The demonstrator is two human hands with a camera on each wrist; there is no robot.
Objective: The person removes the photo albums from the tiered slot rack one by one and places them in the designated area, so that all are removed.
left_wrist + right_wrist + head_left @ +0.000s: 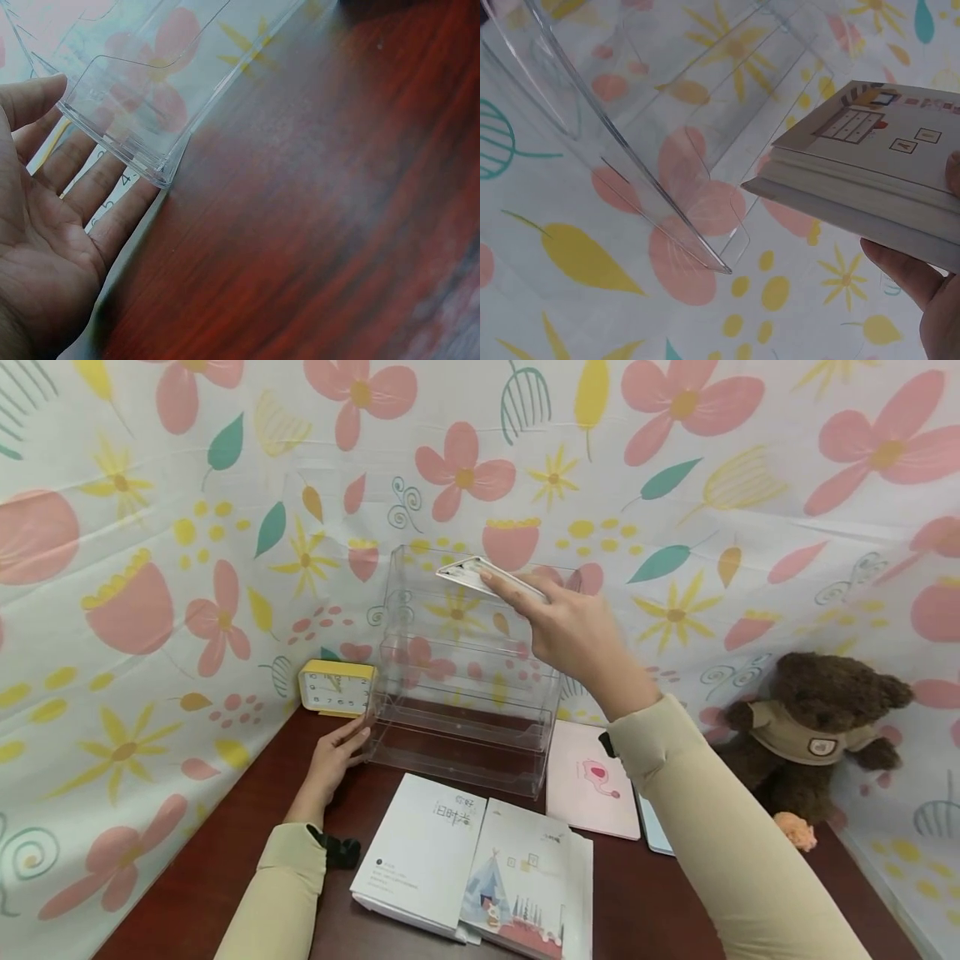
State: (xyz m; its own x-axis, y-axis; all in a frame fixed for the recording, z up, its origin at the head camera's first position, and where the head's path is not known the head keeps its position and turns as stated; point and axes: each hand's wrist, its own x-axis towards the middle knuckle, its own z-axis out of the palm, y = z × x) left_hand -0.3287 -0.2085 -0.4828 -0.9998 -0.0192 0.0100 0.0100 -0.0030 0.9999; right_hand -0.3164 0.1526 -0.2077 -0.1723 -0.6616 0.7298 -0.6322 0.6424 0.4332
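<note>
My right hand (pixel 573 631) grips a thick, pale-covered book (pixel 900 139) and holds it up at the top of a clear plastic rack (pixel 480 727). In the right wrist view, the book's page edges face the rack, and small drawings show on its cover. Down at the rack's lower left side, my left hand (pixel 333 762) touches the clear wall with extended fingers (pixel 105 184); its thumb lies by the front edge. Two white-covered piles, a left book (pixel 423 852) and a right book with a tent picture (pixel 517 877), lie before the rack.
A yellow clock (pixel 337 687) stands just left of the rack. On the right lie a pink notebook (pixel 592 781) and a partly hidden light-blue one (pixel 654 827). Farther right sits a brown teddy bear (pixel 813 727) with a peach flower (pixel 795 832). Flower-patterned cloth (pixel 300 485) backs the dark table.
</note>
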